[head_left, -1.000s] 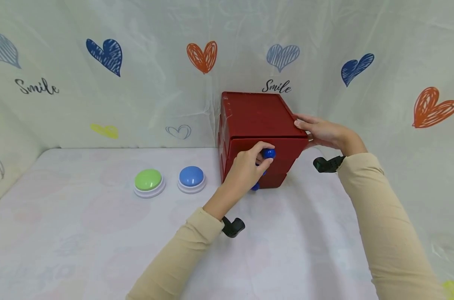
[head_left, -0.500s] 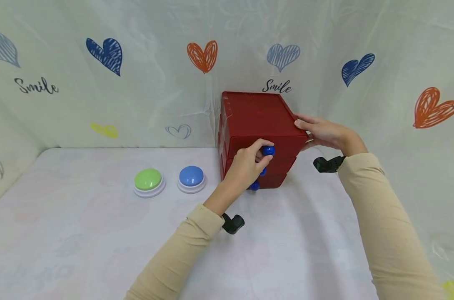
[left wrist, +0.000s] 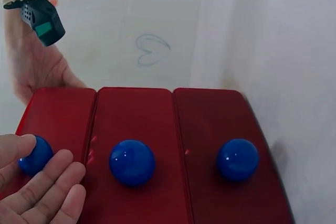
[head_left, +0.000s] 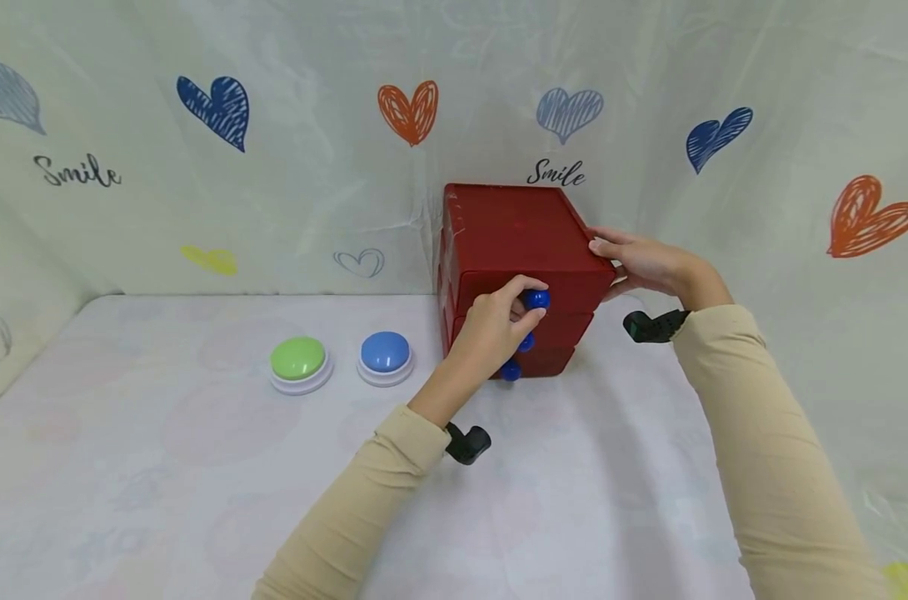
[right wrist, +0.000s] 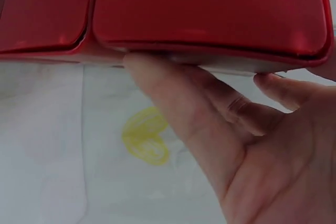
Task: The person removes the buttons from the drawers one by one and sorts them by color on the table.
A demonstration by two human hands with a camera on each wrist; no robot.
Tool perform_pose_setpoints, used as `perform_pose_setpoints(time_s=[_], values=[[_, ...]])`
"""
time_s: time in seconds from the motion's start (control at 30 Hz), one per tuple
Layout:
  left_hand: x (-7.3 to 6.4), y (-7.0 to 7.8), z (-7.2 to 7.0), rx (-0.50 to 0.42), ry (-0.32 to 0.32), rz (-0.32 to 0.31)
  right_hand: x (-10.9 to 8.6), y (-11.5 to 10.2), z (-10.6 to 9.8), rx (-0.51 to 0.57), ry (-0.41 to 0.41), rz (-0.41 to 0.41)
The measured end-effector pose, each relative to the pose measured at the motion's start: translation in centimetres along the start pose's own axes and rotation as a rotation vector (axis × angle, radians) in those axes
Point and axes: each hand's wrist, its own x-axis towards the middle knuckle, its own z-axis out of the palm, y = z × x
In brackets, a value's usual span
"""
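Observation:
A red box with three drawers (head_left: 525,229) stands against the back curtain, each drawer front bearing a round blue knob. My left hand (head_left: 480,333) pinches the top knob (head_left: 538,300) between thumb and fingers. Seen from the left wrist, the three drawer fronts lie about level, with the middle knob (left wrist: 132,162) and the bottom knob (left wrist: 238,159) untouched. At the box's right side, my right hand (head_left: 652,265) lies with its thumb at the top edge. Its extended fingers (right wrist: 178,108) reach along the side wall in the right wrist view.
Left of the box, a green push button (head_left: 297,360) and a blue push button (head_left: 385,353) sit on white bases. A white cloth (head_left: 199,467) covers the table. The curtain (head_left: 311,150) behind carries printed hearts and the word Smile.
The top drawer, slightly out a second ago, has slid back into the box with my left hand on its knob. My right hand has stayed at the box's side.

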Motion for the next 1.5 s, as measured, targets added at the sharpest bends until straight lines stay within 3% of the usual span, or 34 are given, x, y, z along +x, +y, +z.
perform_pose_setpoints(time_s=[0.17, 0.33, 0.6, 0.73, 0.97, 1.1, 1.3, 1.5], values=[[0.1, 0.1, 0.0, 0.006, -0.001, -0.008, 0.0, -0.5, 0.3, -0.036, 0.028, 0.017], [0.1, 0.1, -0.1, 0.013, -0.004, 0.001, 0.5, -1.3, 1.2, -0.154, 0.11, 0.039], [0.1, -0.2, 0.0, 0.006, -0.005, 0.007, 2.5, -2.3, 3.3, -0.426, 0.493, 0.085], [0.0, -0.2, 0.1, 0.002, -0.002, 0.008, 3.3, -2.4, 3.6, -0.507, 0.612, 0.118], [0.1, -0.3, 0.1, 0.001, 0.007, 0.012, 4.3, -3.0, 3.4, -0.671, 0.592, 0.188], [0.1, -0.2, 0.2, 0.008, 0.012, 0.009, 4.3, -3.0, 3.0, -0.638, 0.583, 0.213], [-0.1, -0.3, 0.5, -0.027, 0.01, -0.005, 4.4, -2.7, 3.3, -0.603, 0.672, 0.188], [-1.2, -1.4, 0.5, -0.126, 0.009, 0.08, 4.6, -2.5, 3.6, -0.605, 0.731, 0.195]])
